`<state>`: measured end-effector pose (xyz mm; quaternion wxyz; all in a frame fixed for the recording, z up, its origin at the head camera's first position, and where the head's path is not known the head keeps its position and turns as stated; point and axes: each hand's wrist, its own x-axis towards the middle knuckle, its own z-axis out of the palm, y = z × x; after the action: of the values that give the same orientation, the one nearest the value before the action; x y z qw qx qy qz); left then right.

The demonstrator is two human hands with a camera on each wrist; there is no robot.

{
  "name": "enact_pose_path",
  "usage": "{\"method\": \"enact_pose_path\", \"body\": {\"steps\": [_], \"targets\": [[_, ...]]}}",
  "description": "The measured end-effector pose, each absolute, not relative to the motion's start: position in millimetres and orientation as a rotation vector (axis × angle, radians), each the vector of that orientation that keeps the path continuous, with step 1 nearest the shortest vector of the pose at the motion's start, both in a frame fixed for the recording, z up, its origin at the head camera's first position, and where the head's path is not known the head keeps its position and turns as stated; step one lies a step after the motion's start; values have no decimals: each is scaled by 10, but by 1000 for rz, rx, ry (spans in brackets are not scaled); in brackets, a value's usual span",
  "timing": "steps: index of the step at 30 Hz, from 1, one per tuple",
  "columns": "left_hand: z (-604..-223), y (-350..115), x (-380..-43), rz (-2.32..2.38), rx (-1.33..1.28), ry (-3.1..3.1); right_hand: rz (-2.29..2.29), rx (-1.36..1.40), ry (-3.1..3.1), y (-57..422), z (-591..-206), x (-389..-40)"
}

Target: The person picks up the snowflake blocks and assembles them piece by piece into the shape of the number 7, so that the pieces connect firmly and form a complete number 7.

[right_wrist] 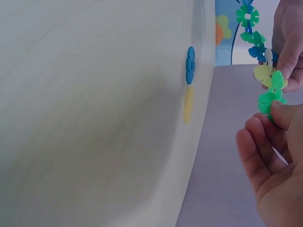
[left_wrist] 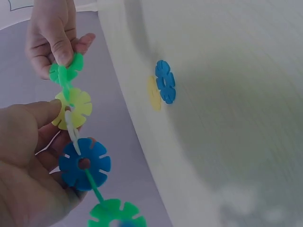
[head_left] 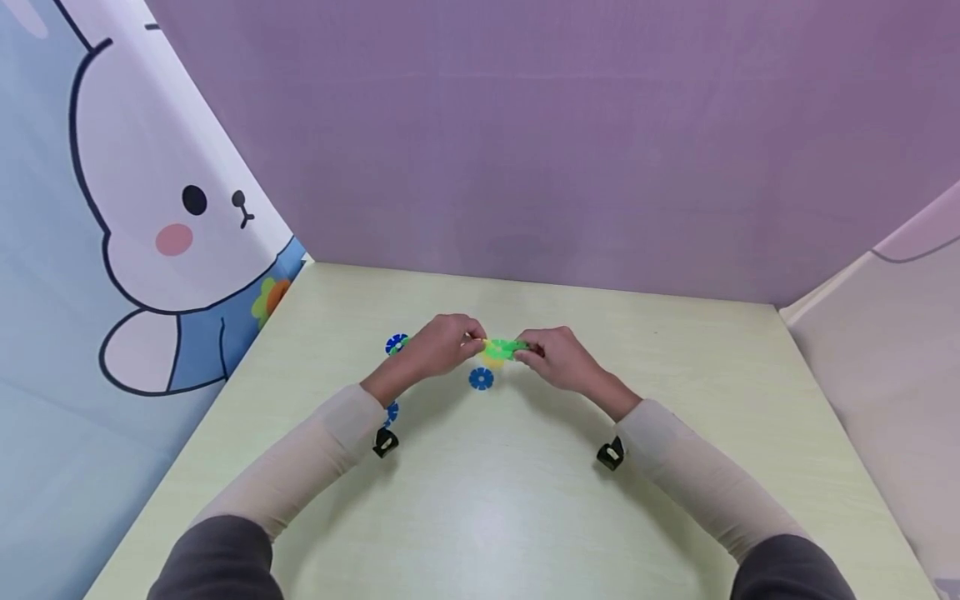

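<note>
Notched plastic snowflake discs are slotted together into a chain. My left hand (head_left: 444, 346) pinches a yellow disc (left_wrist: 80, 109) of this chain between thumb and fingers. From there the chain runs through a white disc seen edge-on, a blue disc (left_wrist: 94, 163) and a green disc (left_wrist: 111, 209), past the left palm. At the other end, my right hand (head_left: 561, 358) pinches a green disc (right_wrist: 266, 102), which joins another green disc (right_wrist: 278, 80) beside the yellow one. Both hands are raised above the table. In the head view the left hand and forearm hide part of the chain.
A loose blue disc (head_left: 482, 379) lies on the pale table (head_left: 487, 508) below the hands, next to a loose yellow disc (right_wrist: 188, 105). More chain discs (head_left: 392, 413) show beside the left forearm. A purple cloth wall (head_left: 555, 150) stands behind the table, with a rabbit-print cloth (head_left: 150, 167) on the left.
</note>
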<state>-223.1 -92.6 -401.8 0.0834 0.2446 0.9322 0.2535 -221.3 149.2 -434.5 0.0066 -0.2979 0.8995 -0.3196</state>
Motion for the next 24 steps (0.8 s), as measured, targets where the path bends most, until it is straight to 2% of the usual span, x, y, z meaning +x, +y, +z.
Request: {"method": "enact_pose_path", "body": {"steps": [24], "targets": [[-4055, -736, -2194, 617, 902, 2884, -1072, -960, 2802, 1413, -4422, -2203]]}}
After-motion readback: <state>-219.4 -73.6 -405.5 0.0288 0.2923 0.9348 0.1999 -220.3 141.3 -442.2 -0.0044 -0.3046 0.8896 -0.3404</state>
